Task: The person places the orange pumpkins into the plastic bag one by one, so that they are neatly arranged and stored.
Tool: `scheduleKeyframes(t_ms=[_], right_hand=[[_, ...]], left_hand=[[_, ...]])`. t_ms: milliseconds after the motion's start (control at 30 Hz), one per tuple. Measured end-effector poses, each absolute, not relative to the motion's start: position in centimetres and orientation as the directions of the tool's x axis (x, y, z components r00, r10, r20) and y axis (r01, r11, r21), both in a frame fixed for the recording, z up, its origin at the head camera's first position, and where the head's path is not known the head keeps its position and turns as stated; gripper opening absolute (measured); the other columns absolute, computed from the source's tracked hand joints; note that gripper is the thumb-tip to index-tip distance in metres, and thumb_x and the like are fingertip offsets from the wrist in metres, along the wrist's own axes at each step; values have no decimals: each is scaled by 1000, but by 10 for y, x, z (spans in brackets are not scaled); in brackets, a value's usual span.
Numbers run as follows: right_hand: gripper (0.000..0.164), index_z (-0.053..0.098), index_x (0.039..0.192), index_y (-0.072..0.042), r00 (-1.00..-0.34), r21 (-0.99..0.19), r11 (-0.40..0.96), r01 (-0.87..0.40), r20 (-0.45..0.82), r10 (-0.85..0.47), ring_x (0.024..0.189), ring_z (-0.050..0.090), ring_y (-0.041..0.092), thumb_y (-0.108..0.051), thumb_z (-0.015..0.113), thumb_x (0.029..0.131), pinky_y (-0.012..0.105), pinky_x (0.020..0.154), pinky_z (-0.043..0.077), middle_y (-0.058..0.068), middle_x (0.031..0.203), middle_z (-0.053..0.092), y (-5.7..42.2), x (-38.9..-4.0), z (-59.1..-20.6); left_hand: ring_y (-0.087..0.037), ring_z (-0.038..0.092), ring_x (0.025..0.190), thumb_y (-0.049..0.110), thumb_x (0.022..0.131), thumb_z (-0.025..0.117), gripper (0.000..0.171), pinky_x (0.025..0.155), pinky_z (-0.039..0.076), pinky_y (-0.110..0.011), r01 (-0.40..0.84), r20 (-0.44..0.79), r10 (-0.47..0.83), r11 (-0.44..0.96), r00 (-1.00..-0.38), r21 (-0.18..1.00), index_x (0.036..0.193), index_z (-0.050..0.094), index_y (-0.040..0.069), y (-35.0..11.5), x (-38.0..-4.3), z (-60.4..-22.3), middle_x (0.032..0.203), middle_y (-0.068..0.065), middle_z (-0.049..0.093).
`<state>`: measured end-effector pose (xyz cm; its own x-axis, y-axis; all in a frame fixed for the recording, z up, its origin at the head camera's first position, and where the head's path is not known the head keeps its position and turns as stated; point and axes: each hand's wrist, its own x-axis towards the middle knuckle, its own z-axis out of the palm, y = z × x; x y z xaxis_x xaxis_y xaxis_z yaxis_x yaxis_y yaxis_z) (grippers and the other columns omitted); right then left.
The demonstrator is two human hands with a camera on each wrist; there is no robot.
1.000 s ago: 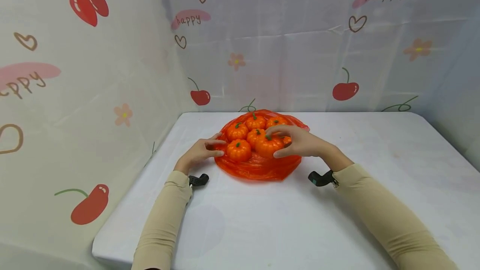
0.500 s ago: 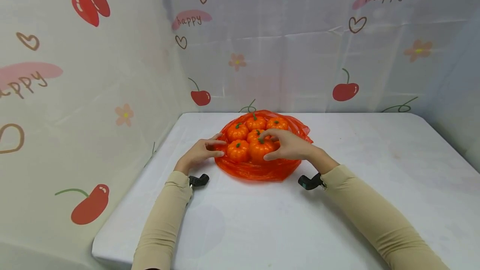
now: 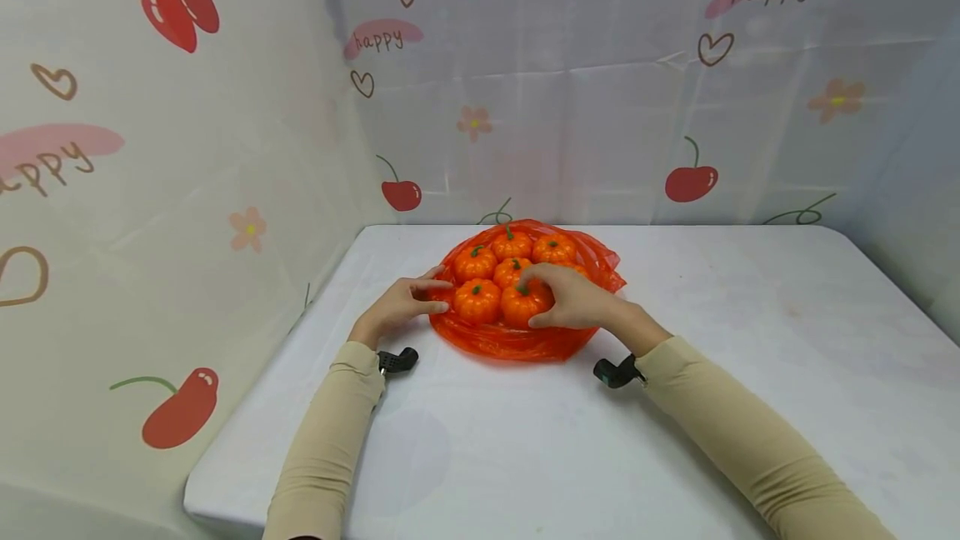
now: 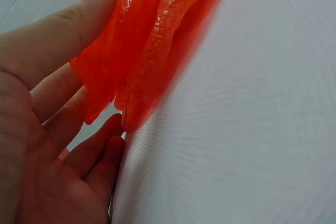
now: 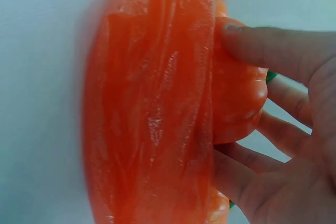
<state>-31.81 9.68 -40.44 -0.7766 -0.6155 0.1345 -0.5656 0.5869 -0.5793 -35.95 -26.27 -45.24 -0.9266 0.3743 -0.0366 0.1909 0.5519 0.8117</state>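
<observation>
In the head view, an open red plastic bag (image 3: 517,346) lies spread on the table with several small orange pumpkins with green stems in it. My right hand (image 3: 576,297) grips the front pumpkin (image 3: 522,307), thumb on its near side and fingers over its top. The right wrist view has this pumpkin (image 5: 239,95) between thumb and fingers, partly behind the bag's wall (image 5: 152,103). Beside the bag's left edge is my left hand (image 3: 397,307), thumb and fingers spread apart. In the left wrist view its thumb lies against the bag (image 4: 142,45), with the fingers behind the edge.
Another pumpkin (image 3: 477,301) sits just left of the gripped one, and a further pumpkin (image 3: 555,248) at the bag's back right. The white table (image 3: 480,448) meets a printed cloth backdrop (image 3: 570,123) behind and at the left.
My right hand has moved left and slightly down with its pumpkin, bringing it beside the front-left pumpkin. The left hand has stayed at the bag's edge.
</observation>
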Motion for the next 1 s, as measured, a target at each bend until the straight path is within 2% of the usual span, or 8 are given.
scheduleKeyframes(t_ms=[467, 600, 800, 1000], right_hand=[[43, 63, 120, -19, -741, -552, 566, -612, 151, -654, 115, 57, 21, -27, 86, 85, 46, 108, 50, -3, 117, 63, 96, -315, -413], [44, 63, 125, -20, -742, -549, 571, -611, 144, -655, 118, 58, 20, -30, 84, 88, 46, 109, 51, -4, 123, 64, 99, -316, -413], [49, 63, 132, -17, -744, -559, 561, -611, 163, -648, 131, 55, 25, -29, 83, 89, 49, 113, 48, 1, 138, 62, 106, -313, -409], [46, 64, 130, -15, -720, -561, 522, -642, 209, -661, 134, 55, 25, -26, 83, 89, 49, 112, 49, 0, 140, 62, 119, -309, -405]], left_hand=[[-22, 20, 160, 41, 88, 80, 48, 128, 24, -54, 194, -32, 385, 535, -923, 822, 134, 70, 32, -263, -358, -452, 166, 14, 36], [-23, 19, 161, 42, 88, 80, 50, 128, 22, -56, 197, -33, 386, 539, -922, 819, 136, 69, 32, -263, -359, -451, 167, 13, 34], [-23, 20, 160, 47, 86, 81, 51, 128, 21, -56, 191, -35, 377, 544, -925, 817, 134, 70, 35, -263, -362, -451, 167, 13, 34], [-22, 22, 160, 47, 86, 82, 50, 129, 23, -52, 205, -26, 384, 547, -923, 812, 132, 71, 34, -264, -362, -450, 167, 10, 36]])
